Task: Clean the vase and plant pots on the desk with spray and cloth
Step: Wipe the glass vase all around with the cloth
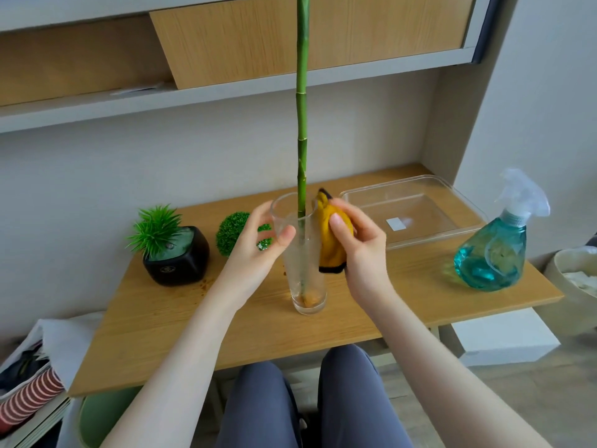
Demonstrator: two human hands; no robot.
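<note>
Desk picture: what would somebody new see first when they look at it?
Probably the tall green stalk shooting up from the clear glass vase in the middle of the desk. The left hand grips the vase near its rim while the right hand presses a yellow cloth against its side. At the right stands a blue spray bottle.

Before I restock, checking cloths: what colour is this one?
Yellow cloth with a black edge, seen in the head view.

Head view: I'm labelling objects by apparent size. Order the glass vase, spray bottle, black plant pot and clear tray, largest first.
1. Clear tray
2. Spray bottle and glass vase: look alike in area, so unranked
3. Black plant pot
</note>
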